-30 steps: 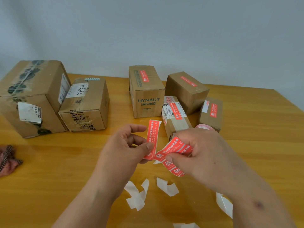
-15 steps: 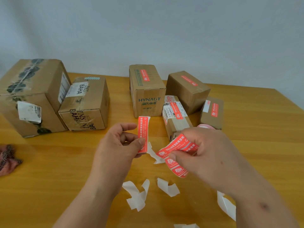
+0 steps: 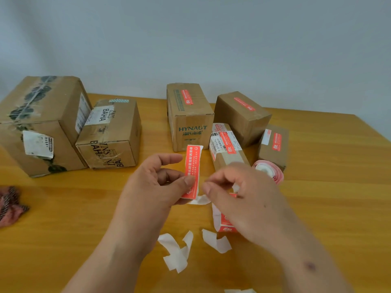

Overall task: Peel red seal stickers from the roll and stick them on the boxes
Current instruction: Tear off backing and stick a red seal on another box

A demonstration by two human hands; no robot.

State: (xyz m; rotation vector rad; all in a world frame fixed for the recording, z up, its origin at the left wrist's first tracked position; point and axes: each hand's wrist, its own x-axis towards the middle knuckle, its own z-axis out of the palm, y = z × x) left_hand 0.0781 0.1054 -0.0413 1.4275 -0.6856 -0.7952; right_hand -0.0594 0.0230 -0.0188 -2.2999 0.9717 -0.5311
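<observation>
My left hand (image 3: 154, 187) pinches a peeled red seal sticker (image 3: 192, 170) between thumb and fingers and holds it upright above the table. My right hand (image 3: 243, 195) is just to its right, motion-blurred, with curled fingers. A short strip of red stickers (image 3: 223, 224) hangs under its palm, held by the lower fingers. The sticker roll (image 3: 267, 171) lies on the table behind the right hand. Four boxes at the centre and right carry red seals: the HYNAUT box (image 3: 188, 121), a brown box (image 3: 239, 121), and two small boxes (image 3: 227, 157) (image 3: 273, 151). A big box (image 3: 40, 123) and a BAHA box (image 3: 110, 136) at left show none.
White backing scraps lie on the wooden table (image 3: 63, 218) in front of my hands (image 3: 175, 250) (image 3: 215, 243) and under the sticker (image 3: 200, 200). A red patterned cloth (image 3: 10, 205) sits at the left edge. A grey wall stands behind the boxes.
The sticker has come free of the strip and my left hand now holds it upright. My right hand has moved left toward it, and the strip now hangs under the palm.
</observation>
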